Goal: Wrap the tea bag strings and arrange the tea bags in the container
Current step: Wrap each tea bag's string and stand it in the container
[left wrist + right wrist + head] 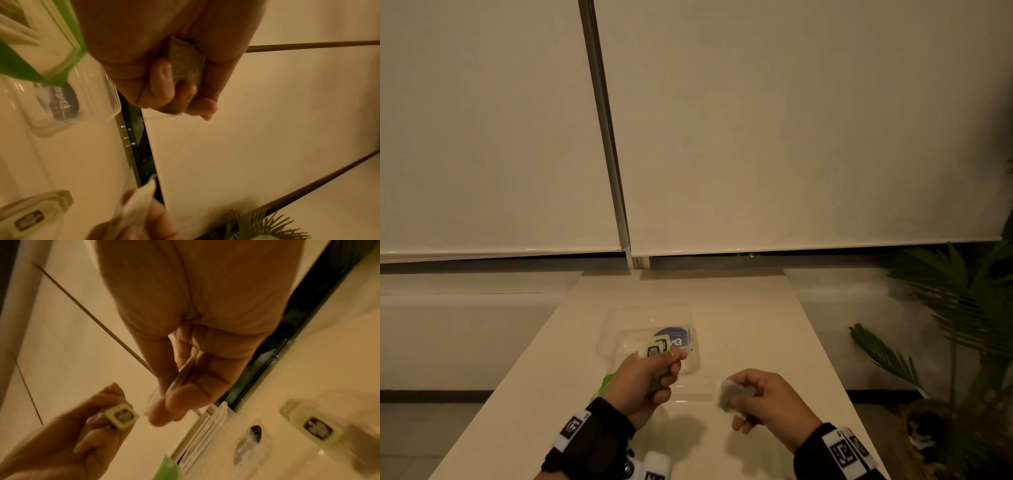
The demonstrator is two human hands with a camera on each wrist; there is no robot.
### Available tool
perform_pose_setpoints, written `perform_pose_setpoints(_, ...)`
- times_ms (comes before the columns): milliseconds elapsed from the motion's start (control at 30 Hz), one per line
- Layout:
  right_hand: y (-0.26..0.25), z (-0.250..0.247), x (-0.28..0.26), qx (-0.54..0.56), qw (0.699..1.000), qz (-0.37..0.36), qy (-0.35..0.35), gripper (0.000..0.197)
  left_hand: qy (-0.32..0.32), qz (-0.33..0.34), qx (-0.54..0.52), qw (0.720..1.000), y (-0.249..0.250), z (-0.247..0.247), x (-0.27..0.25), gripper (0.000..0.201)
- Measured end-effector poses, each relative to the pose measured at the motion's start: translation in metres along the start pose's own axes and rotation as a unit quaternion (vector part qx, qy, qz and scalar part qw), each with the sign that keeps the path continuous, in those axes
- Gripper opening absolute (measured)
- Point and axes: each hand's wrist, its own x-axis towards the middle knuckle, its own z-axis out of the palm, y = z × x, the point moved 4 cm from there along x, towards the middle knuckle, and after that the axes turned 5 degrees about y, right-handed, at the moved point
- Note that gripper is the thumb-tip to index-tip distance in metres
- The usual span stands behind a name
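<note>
Over the table's near end, my left hand (659, 375) grips a dark tea bag (185, 61) in its curled fingers and pinches a pale green paper tag (655, 349) at the top. My right hand (751, 394) pinches a second tea bag (732, 394) between thumb and fingers. In the left wrist view, a thin string (185, 139) runs taut from my left fingertips to that bag (139, 199). Just beyond my left hand stands the clear plastic container (619, 329) with a purple label on its floor. Whether tea bags lie inside is hidden.
A green lid (608, 381) lies under my left wrist beside the container. Another tagged tea bag (316, 426) lies loose on the table, and a white one (655, 462) sits at the near edge. Potted palm fronds (945, 308) reach in at the right. Window blinds hang behind the table.
</note>
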Motion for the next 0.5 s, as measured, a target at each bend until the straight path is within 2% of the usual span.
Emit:
perform_pose_setpoints(133,0.016,0.009,-0.001,0.014,0.999,0.041,-0.003,0.007,-0.011,-0.001,-0.019,1.000,0.007,0.009,0.002,0.014)
perform_pose_setpoints(233,0.026,0.012,-0.002,-0.008,0.999,0.049,0.022,0.017,-0.010,0.008,-0.024,1.000,0.011,0.012,0.006,0.016)
perform_pose_setpoints(333,0.031,0.018,-0.004,-0.026,0.998,0.054,0.014,0.033,-0.014,0.026,-0.025,0.999,0.016,0.016,0.009,0.018)
perform_pose_setpoints(367,0.031,0.020,-0.004,-0.040,0.998,0.051,0.005,0.031,-0.014,0.037,-0.010,0.999,0.018,0.017,0.009,0.018)
perform_pose_setpoints(467,0.021,0.026,-0.009,-0.078,0.996,0.038,-0.035,0.005,-0.017,0.064,0.056,0.996,0.022,0.021,0.006,0.017)
perform_pose_setpoints(500,0.019,0.028,-0.008,-0.079,0.996,0.026,-0.044,0.014,-0.023,0.069,0.076,0.995,0.024,0.023,0.004,0.015)
